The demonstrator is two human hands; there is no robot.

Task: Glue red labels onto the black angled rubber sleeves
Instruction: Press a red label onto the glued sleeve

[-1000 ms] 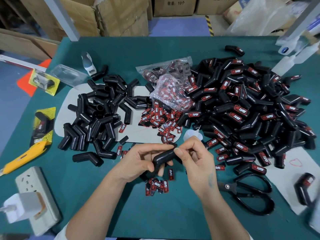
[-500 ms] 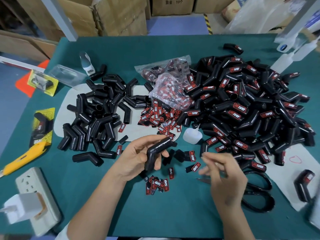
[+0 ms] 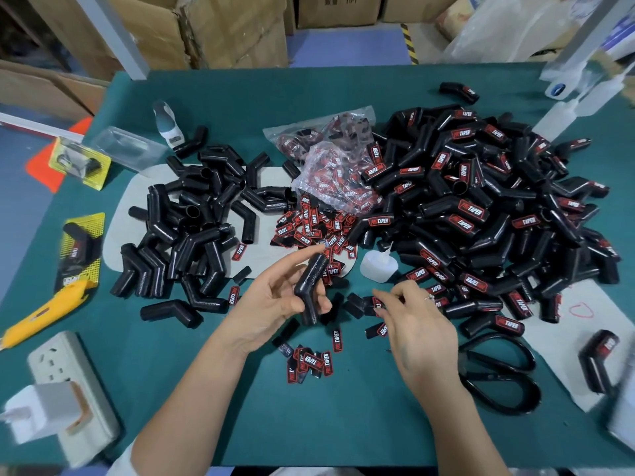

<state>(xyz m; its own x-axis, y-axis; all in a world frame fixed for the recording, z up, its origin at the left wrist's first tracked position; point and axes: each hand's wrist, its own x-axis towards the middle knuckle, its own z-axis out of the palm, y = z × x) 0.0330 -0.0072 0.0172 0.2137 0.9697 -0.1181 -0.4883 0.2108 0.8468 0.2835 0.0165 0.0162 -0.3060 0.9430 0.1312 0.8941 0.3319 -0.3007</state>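
Held upright in the left hand (image 3: 278,300), above the teal felt-covered table (image 3: 343,407): one black angled rubber sleeve (image 3: 311,286), gripped between thumb and curled lower fingers, index finger stretched out past its top end. Bare of any label on the visible side. Just to its right, reaching down with fingertips drawn together on a small red-and-black printed label (image 3: 378,304) among loose ones on the cloth: the right hand (image 3: 419,331), ring on one finger. Whether already lifted or only touched, not clear.

Spread over the far half of the table: a heap of unlabelled black sleeves (image 3: 192,228) at left on a pale grey sheet (image 3: 120,218), a much larger heap of labelled sleeves (image 3: 481,207) at right, and between them a clear plastic bag of labels (image 3: 330,166) with a scatter of spilled labels (image 3: 309,231) in front. Beside that scatter, a small white glue bottle (image 3: 378,266). Near the right edge, black-handled scissors (image 3: 498,376); along the left edge, a yellow utility knife (image 3: 41,310) and a white power strip (image 3: 72,389) with a plug adapter.

Beyond the table, brown cardboard boxes (image 3: 206,32) stacked on a blue floor (image 3: 343,46).
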